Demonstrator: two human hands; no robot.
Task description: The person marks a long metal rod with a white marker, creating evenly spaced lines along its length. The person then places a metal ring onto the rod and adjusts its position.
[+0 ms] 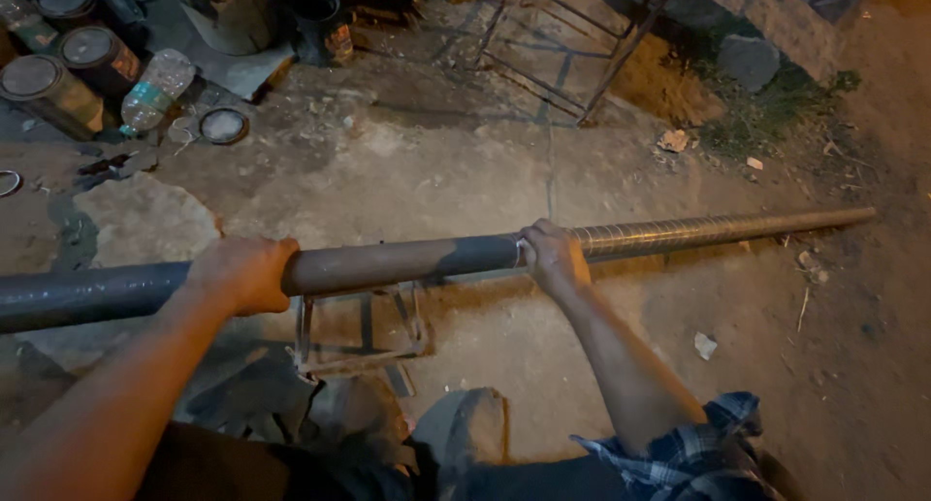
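Note:
A long metal pipe (407,260) lies nearly level across the view, from the left edge to the far right. Its left part is dark, its right part is bright with fine spiral scratches. My left hand (244,271) wraps over the pipe left of the middle. My right hand (553,254) grips it where the dark part meets the bright part. Under the pipe between both hands stands a small metal frame stand (359,331) on the ground.
Dirt ground all around. Several tin cans (58,69), a plastic bottle (155,89) and a round lid (224,125) lie at the back left. A flat stone (145,220) sits left. A metal bar frame (572,45) stands at the back, with rocks and weeds beside it.

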